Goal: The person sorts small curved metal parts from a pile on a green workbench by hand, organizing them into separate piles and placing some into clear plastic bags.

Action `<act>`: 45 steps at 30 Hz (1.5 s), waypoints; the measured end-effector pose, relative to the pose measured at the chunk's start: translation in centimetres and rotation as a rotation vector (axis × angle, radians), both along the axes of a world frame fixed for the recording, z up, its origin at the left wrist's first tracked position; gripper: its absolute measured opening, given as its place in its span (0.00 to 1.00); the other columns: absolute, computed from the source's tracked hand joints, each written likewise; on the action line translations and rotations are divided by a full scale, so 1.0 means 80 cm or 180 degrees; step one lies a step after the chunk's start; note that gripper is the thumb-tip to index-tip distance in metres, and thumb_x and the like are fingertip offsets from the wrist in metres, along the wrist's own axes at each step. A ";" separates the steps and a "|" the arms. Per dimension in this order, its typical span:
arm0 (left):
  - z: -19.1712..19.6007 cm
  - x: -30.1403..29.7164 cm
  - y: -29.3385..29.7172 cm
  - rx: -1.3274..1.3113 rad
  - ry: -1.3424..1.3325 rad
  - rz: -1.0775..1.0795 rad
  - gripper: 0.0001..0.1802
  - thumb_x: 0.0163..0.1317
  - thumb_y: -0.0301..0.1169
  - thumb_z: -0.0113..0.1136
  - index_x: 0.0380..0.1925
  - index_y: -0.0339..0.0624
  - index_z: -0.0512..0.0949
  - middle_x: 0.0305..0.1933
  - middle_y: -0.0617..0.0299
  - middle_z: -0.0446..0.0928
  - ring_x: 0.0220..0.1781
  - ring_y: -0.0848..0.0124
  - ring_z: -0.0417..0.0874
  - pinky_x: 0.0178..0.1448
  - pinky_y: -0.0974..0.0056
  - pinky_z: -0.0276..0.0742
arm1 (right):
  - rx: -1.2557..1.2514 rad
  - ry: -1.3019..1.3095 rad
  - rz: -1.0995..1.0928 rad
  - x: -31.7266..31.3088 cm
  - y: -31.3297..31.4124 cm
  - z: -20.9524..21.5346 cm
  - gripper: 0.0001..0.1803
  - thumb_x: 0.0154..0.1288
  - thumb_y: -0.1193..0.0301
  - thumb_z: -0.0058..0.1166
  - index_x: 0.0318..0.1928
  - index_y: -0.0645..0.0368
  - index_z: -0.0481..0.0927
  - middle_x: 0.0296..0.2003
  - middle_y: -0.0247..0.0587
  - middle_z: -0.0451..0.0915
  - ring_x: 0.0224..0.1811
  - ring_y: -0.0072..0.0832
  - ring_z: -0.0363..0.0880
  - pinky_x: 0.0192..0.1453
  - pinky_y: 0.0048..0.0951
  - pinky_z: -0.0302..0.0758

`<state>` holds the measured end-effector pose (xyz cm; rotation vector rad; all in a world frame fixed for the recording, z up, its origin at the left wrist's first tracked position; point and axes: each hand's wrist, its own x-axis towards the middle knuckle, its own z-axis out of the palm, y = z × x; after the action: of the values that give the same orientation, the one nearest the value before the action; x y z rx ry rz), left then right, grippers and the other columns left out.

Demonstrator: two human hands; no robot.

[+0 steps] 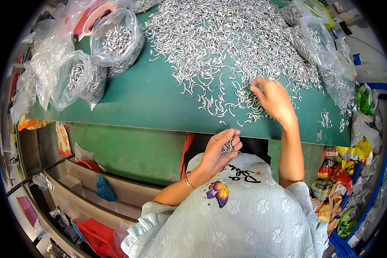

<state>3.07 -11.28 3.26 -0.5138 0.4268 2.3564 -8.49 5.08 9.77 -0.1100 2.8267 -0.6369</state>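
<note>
Small curved silvery metal pieces [228,38] lie in a broad loose pile over the green tabletop [137,99]. My left hand [217,150] is just off the table's near edge, its fingers curled around several curved metal pieces [227,148]. Above the pile's near right part is my right hand [274,98], thumb and fingertips drawn together low over the pieces. Whether a piece sits in that pinch is too small to tell. A few stray pieces [222,123] lie on the table close to the left hand.
Clear plastic bags [79,81] of metal parts stand at the table's left, with another bag [317,41] of pieces at the right. A small separate cluster of pieces [326,119] lies near the right corner. Below left are a wooden frame [129,202] and a red basket [96,236].
</note>
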 end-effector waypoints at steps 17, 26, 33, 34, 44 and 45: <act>-0.003 0.001 0.003 0.0037 -0.0041 0.0034 0.12 0.65 0.35 0.51 0.38 0.36 0.74 0.23 0.66 0.68 0.27 0.76 0.68 0.22 0.76 0.61 | -0.0326 0.0034 0.0020 0.003 0.018 -0.009 0.05 0.59 0.72 0.52 0.32 0.61 0.74 0.16 0.46 0.73 0.18 0.39 0.71 0.27 0.35 0.66; 0.002 -0.001 0.001 -0.0047 0.0037 -0.0073 0.14 0.66 0.35 0.49 0.42 0.35 0.74 0.28 0.62 0.73 0.31 0.72 0.74 0.24 0.74 0.65 | -0.0597 -0.0163 -0.0106 0.018 0.029 -0.025 0.05 0.58 0.71 0.53 0.32 0.59 0.75 0.16 0.48 0.73 0.19 0.43 0.73 0.26 0.38 0.67; 0.000 0.001 0.004 -0.0052 0.0031 -0.0062 0.14 0.67 0.37 0.46 0.39 0.37 0.74 0.28 0.60 0.72 0.31 0.70 0.74 0.26 0.72 0.67 | -0.0251 0.0541 -0.0518 0.026 0.032 -0.026 0.07 0.61 0.71 0.51 0.38 0.60 0.77 0.10 0.39 0.66 0.12 0.23 0.59 0.20 0.31 0.57; -0.002 0.003 0.005 -0.0006 0.0033 -0.0057 0.14 0.67 0.37 0.45 0.38 0.37 0.74 0.26 0.61 0.71 0.31 0.70 0.72 0.25 0.72 0.66 | -0.0136 0.0664 -0.0606 0.025 0.026 -0.023 0.07 0.62 0.71 0.50 0.38 0.60 0.77 0.10 0.40 0.64 0.12 0.24 0.58 0.20 0.32 0.57; 0.003 0.003 0.002 -0.0078 -0.0050 -0.0211 0.14 0.66 0.39 0.49 0.34 0.38 0.75 0.24 0.62 0.73 0.23 0.73 0.72 0.20 0.75 0.62 | -0.0577 0.0612 -0.0173 0.020 0.024 -0.036 0.06 0.61 0.71 0.53 0.36 0.60 0.77 0.13 0.43 0.68 0.14 0.24 0.62 0.22 0.30 0.61; 0.006 0.001 0.004 -0.0169 -0.0051 -0.0244 0.14 0.66 0.39 0.48 0.35 0.38 0.75 0.24 0.62 0.73 0.23 0.73 0.73 0.20 0.75 0.63 | -0.0385 0.0710 -0.0006 0.020 0.024 -0.047 0.06 0.61 0.71 0.53 0.36 0.60 0.77 0.13 0.42 0.68 0.14 0.23 0.61 0.22 0.29 0.61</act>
<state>3.14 -10.98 3.76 -0.5313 0.4944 2.2711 -6.88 6.97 5.98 -0.2122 2.9985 -0.8450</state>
